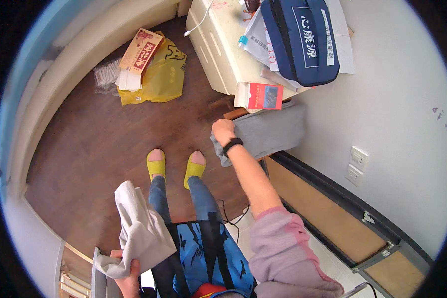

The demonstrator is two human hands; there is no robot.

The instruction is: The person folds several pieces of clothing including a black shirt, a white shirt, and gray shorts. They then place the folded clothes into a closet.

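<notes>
My left hand (129, 279) grips a light grey-beige cloth (141, 234) that hangs in loose folds beside my legs. Further forward, my right hand (223, 131), with a black band on the wrist, is curled at the left end of a grey cloth (270, 130). Its fingertips are hidden from above, but they appear closed on the cloth's edge. This grey cloth lies draped over a piece of wooden furniture (235, 113), of which only some brown edges show.
Behind the grey cloth, a cream box-like cabinet (212, 52) bears a navy zip bag (301, 41), papers and a red-and-white carton (265, 95). A yellow plastic bag (167, 78) and a cardboard box (141, 50) lie on the dark floor. Black cables (238, 219) trail near my legs.
</notes>
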